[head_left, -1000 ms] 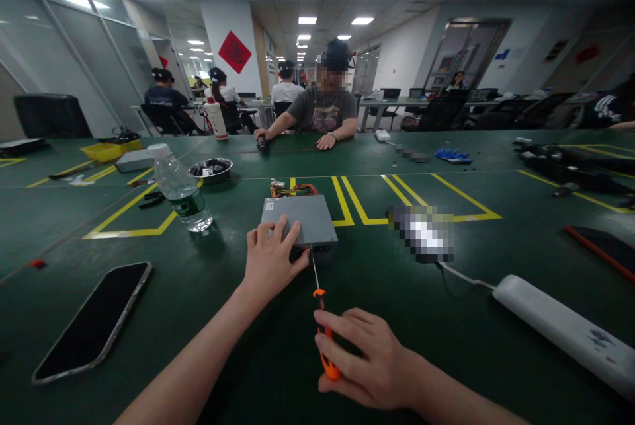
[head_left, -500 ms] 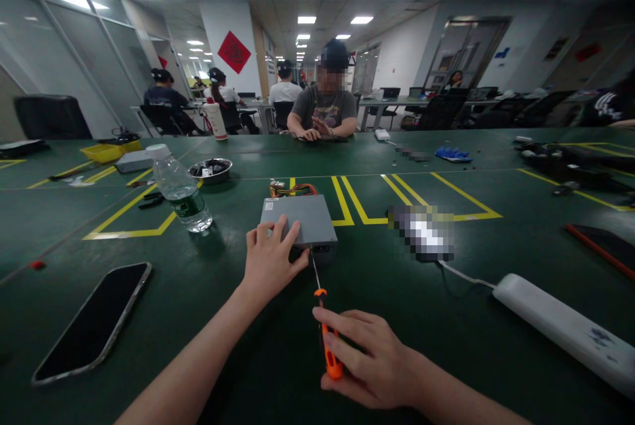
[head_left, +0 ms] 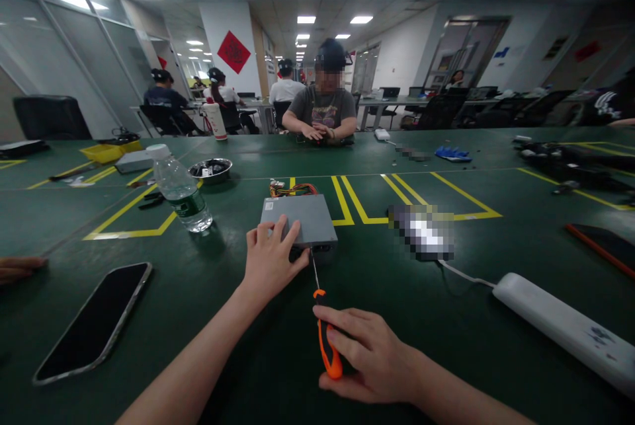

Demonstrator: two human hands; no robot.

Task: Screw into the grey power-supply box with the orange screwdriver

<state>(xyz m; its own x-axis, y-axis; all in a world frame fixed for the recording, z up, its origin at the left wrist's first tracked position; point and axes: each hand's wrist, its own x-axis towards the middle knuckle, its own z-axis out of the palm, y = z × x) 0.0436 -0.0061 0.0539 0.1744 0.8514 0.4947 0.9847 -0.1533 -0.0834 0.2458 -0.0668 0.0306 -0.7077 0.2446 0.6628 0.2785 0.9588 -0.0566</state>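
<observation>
L hand [head_left: 270,263] lies flat on the near-left part of the grey box [head_left: 310,217]. Its fingers [head_left: 290,232] are spread apart on the lid, thumb by the near edge, gripping nothing. R hand [head_left: 370,362] has its fingers [head_left: 347,339] curled together, clamped round the orange handle of the screwdriver [head_left: 327,346]. The shaft runs away from us to the box's near face, just right of L hand.

The box sits approx. mid-counter [head_left: 198,293], w/ coloured wires [head_left: 292,189] at its far edge.

We can't make out where the tip meets the box, since that face is dark & partly behind L hand. The handle's near end is hidden under R palm. Both forearms are cut off at the bottom of the view. A pixelated patch right of the box is unreadable.

L forearm comes in from near left on a diagonal, wrist straight, palm down. R forearm enters from near right, hand low over the counter, knuckles up.

Phone [head_left: 94,322] lies near left, water bottle [head_left: 181,190] stands left of the box, and the power strip [head_left: 565,329] is near right.
</observation>
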